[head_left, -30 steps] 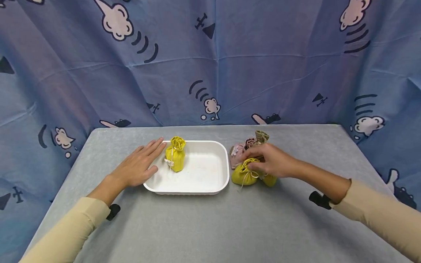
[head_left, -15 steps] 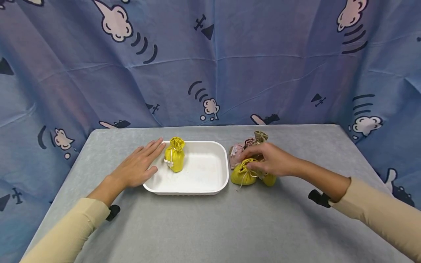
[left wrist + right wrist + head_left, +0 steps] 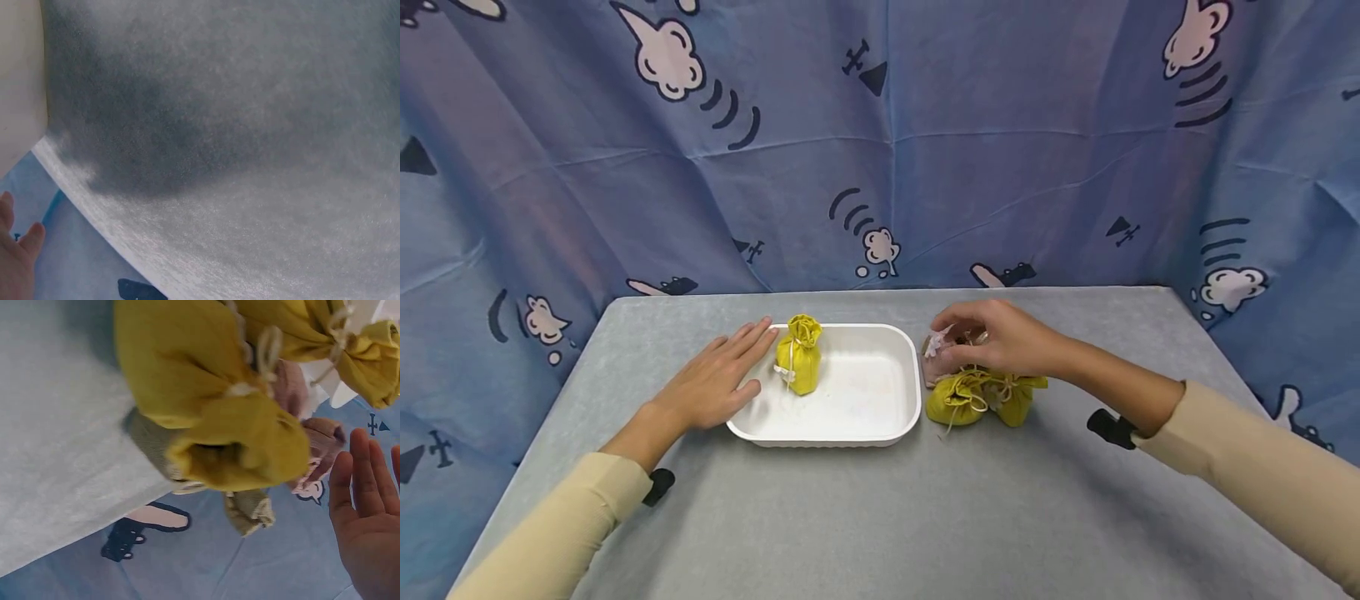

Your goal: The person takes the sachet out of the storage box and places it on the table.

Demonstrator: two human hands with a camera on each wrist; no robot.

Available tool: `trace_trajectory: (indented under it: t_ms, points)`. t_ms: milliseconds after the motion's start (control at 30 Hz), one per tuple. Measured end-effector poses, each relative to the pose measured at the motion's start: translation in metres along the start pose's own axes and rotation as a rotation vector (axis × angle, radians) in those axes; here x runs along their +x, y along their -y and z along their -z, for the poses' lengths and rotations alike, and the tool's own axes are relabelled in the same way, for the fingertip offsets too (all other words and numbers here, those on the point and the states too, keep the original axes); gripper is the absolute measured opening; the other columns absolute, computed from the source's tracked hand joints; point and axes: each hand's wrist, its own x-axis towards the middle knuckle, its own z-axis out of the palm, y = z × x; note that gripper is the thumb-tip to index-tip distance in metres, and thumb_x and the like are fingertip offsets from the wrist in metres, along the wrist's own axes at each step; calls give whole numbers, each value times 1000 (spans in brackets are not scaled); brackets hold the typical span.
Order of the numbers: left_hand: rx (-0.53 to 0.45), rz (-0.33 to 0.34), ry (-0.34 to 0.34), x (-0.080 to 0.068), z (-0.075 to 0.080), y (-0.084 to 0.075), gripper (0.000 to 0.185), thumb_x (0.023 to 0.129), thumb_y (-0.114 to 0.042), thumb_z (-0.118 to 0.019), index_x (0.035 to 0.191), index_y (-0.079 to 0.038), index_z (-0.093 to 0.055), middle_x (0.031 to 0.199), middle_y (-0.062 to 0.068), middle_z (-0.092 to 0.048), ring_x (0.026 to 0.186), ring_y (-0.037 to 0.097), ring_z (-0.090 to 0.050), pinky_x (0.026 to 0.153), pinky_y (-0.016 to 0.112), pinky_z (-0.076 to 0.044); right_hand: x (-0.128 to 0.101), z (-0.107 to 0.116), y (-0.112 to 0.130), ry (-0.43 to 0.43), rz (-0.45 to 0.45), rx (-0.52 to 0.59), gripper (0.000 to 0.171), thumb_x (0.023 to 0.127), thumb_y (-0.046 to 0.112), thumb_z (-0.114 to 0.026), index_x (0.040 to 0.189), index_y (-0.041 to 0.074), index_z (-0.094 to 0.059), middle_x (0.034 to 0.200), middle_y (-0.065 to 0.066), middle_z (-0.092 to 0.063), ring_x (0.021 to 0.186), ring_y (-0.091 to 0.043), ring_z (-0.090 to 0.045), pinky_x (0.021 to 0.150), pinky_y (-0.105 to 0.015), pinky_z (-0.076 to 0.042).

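Note:
My left hand (image 3: 718, 379) rests with straight fingers at the left rim of a white tray (image 3: 868, 387); a yellow drawstring pouch (image 3: 800, 367) stands inside. In the left wrist view that hand (image 3: 15, 262) shows only at the edge. My right hand (image 3: 1015, 340) hovers over a cluster of pouches right of the tray, thumb and fingers apart around the top of a pink pouch (image 3: 934, 372). Two yellow pouches, one left (image 3: 951, 402) and one right (image 3: 1017, 402), lie nearer me. The right wrist view shows fairly straight fingers (image 3: 362, 481) beside the pink cloth, and an olive pouch (image 3: 247, 509) behind.
A grey cloth-like surface covers the table (image 3: 865, 517). A blue patterned curtain (image 3: 1000, 192) hangs behind it and at both sides. The tray's right end stands close to the pouch cluster.
My right hand has moved back and upward, off the yellow pouches and over the pink one. The neck of the right yellow pouch now shows. My left hand stays at the tray.

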Motion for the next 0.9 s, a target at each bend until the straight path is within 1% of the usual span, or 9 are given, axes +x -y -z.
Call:
trace_trajectory:
  t_ms: [133,233,467,700,833,900]
  points:
    - [-3,-2,-2,-1,0,0,69,100,-27,-48,160,-11,-18,166,10,-14,151,32,-17,116,59,-23,13,-2,8,-1,-14,24,41,90,13,-74,129,4,-63,126,-9,-66,108,-22,-67,88,-42,-56]
    - [-3,-2,-1,-1,0,0,69,100,-27,-48,160,-10,-18,166,10,-14,151,32,-17,116,59,-23,23,-6,13,1,-15,38,47,90,16,-75,133,4,-61,132,-10,-62,112,-24,-66,90,-42,-55]
    - [-6,-12,-9,-1,1,1,69,101,-28,-48,160,-10,-18,167,8,-12,151,32,-17,116,59,-23,46,-19,27,17,-38,80,55,89,16,-76,139,4,-55,140,-14,-57,116,-27,-64,94,-41,-54]
    - [-17,-26,-20,0,1,1,69,100,-26,-48,160,-9,-19,167,9,-13,151,32,-17,115,60,-24,66,-27,42,42,4,107,59,90,16,-75,141,2,-50,143,-17,-53,117,-30,-63,95,-36,-54]
    - [-14,-21,-14,0,1,1,69,100,-26,-48,160,-9,-19,167,8,-12,151,32,-17,115,59,-24,77,-32,49,56,-6,140,64,89,17,-76,144,2,-47,146,-17,-50,120,-29,-62,97,-34,-52]
    - [-12,-19,-12,0,1,1,69,100,-26,-48,160,-9,-19,167,8,-12,151,32,-17,115,59,-24,83,-35,51,63,-14,157,67,89,17,-77,146,2,-45,149,-17,-47,122,-29,-61,99,-35,-51]
